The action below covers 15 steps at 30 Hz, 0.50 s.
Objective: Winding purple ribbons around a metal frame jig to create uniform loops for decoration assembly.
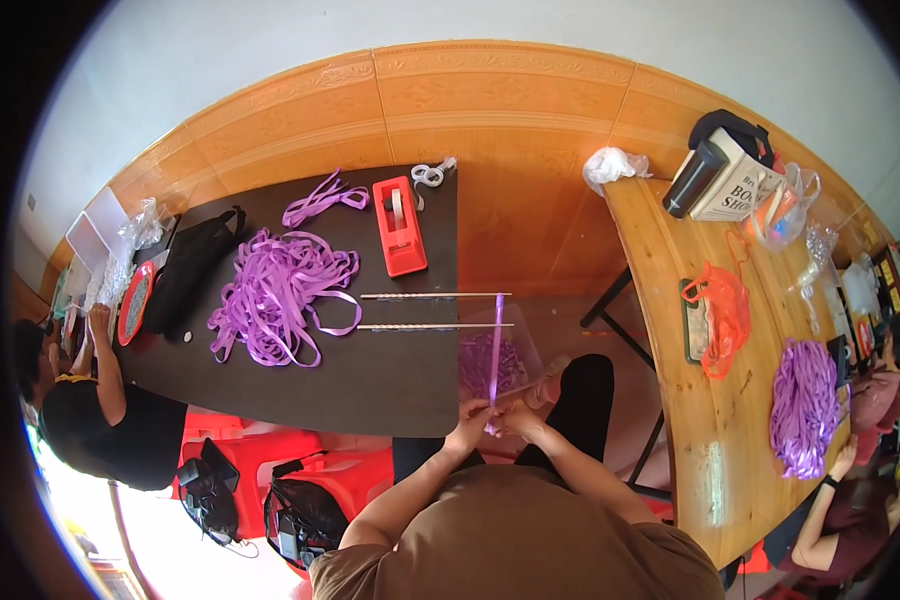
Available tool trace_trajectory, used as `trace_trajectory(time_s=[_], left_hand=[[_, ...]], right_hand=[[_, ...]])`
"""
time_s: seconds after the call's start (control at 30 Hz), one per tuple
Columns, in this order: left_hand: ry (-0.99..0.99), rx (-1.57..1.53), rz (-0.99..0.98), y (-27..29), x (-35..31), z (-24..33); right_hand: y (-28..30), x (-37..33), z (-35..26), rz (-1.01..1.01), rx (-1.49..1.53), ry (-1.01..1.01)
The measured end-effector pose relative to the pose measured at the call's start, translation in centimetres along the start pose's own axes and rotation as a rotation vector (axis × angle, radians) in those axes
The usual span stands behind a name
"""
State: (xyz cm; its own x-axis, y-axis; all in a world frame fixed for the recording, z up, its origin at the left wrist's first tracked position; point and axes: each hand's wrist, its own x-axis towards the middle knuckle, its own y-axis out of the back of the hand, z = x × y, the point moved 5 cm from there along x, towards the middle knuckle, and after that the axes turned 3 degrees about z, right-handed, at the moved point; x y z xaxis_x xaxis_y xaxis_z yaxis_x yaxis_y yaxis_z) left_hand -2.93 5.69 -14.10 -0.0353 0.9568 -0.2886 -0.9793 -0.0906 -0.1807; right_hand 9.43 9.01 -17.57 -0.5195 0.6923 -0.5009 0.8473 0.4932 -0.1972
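Head view: your left hand [470, 425] and right hand [518, 418] meet at the dark table's [390, 370] near edge, both pinching the lower end of a purple ribbon strip [497, 345] that runs up across two rods [435, 310]. A purple ribbon heap [275, 295] lies left, a red tape dispenser [400, 225] behind.

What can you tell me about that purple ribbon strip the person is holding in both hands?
The narrow, glossy purple ribbon strip runs taut and nearly straight from the two thin rods that jut past the dark table's edge down to the person's left hand and right hand, which pinch its near end together above a clear bin of purple ribbon pieces.
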Motion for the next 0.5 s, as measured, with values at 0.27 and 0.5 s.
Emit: trace_trajectory(time_s=[0.27, 0.5], left_hand=[[-0.250, 0.230, 0.146, -2.4, 0.5, 5.7], [-0.261, -0.082, 0.194, -5.2, 2.2, 11.2]], right_hand=[[-0.3, -2.3, 0.0, -0.112, -0.242, -0.065], [-1.0, -3.9, -0.1, -0.207, -0.213, -0.005]])
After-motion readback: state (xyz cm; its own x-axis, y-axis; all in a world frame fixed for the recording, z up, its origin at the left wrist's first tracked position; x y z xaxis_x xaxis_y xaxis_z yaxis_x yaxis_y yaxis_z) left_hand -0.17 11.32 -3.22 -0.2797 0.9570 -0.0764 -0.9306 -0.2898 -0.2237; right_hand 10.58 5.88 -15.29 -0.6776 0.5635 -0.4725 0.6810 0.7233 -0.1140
